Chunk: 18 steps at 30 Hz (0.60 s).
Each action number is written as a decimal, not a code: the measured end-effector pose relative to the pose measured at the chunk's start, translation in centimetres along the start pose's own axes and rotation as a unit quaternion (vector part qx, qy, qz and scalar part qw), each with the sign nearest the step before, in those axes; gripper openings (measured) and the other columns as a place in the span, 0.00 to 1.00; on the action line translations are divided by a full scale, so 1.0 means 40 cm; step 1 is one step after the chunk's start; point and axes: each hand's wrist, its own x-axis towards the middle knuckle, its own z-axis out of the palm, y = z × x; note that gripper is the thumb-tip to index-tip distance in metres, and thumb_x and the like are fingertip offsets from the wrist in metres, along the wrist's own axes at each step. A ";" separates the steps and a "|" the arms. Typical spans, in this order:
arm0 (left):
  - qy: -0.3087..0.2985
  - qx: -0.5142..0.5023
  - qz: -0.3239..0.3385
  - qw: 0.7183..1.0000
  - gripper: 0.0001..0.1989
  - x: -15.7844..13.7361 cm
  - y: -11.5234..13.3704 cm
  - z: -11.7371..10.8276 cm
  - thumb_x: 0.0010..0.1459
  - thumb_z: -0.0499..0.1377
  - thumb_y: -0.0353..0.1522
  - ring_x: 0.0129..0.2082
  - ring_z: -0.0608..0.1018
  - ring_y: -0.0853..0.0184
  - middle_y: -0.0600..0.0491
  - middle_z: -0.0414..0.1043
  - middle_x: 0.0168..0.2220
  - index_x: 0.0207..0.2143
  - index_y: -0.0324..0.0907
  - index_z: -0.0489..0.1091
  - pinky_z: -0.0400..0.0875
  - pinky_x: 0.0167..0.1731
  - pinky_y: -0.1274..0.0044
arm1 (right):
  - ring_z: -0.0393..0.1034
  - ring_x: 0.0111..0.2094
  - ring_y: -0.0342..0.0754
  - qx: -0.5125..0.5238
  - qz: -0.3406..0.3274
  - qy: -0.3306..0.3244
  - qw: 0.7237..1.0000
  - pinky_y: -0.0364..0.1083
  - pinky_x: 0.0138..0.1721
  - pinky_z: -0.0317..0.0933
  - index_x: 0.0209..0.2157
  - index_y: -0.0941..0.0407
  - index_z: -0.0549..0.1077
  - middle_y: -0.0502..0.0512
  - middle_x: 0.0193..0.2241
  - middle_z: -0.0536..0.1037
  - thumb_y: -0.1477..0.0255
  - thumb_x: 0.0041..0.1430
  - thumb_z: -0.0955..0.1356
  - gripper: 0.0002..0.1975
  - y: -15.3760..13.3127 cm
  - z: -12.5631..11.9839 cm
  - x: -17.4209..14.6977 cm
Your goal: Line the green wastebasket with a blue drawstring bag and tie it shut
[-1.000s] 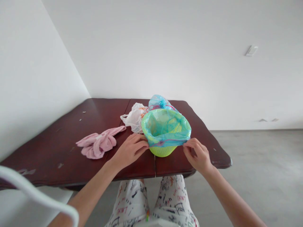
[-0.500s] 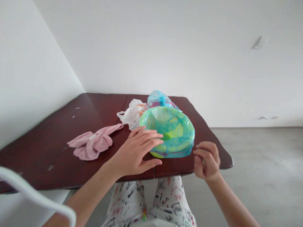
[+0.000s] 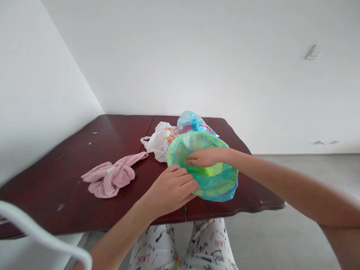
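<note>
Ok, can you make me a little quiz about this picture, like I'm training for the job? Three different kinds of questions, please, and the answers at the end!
1. Pick one: which hand is reaching inside the green basket? A) left B) right C) neither
2. True or false: the pink cloth lies on the table, apart from the basket.
3. Fill the gap: the tied bag behind the basket is coloured ____.

Key:
1. B: the right hand is inside, while the left hand is at the near rim.
2. True.
3. Blue.
</note>
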 end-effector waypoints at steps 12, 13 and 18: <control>0.258 -0.061 -0.191 0.945 0.22 -0.092 -0.179 -0.031 0.89 0.45 0.46 0.61 0.85 0.51 0.45 0.86 0.58 0.60 0.52 0.77 0.76 0.65 0.53 | 0.89 0.51 0.54 0.181 -0.065 0.100 0.976 0.51 0.53 0.81 0.54 0.47 0.89 0.52 0.51 0.93 0.60 0.83 0.71 0.13 0.002 -0.102 -0.127; 0.262 -0.030 -0.260 0.929 0.19 -0.107 -0.238 -0.018 0.88 0.48 0.45 0.66 0.82 0.50 0.43 0.84 0.63 0.62 0.50 0.76 0.74 0.70 0.51 | 0.89 0.49 0.55 0.218 -0.046 0.205 0.953 0.53 0.53 0.81 0.54 0.47 0.88 0.53 0.49 0.93 0.57 0.82 0.72 0.13 0.017 -0.089 -0.169; -0.066 0.046 -0.360 0.930 0.72 -0.143 -0.504 0.115 0.58 0.77 0.60 0.90 0.39 0.20 0.25 0.31 0.91 0.90 0.38 0.48 0.41 0.83 0.32 | 0.77 0.33 0.51 0.295 0.102 0.724 0.615 0.51 0.40 0.73 0.43 0.50 0.81 0.51 0.31 0.82 0.52 0.77 0.72 0.16 0.194 0.143 -0.272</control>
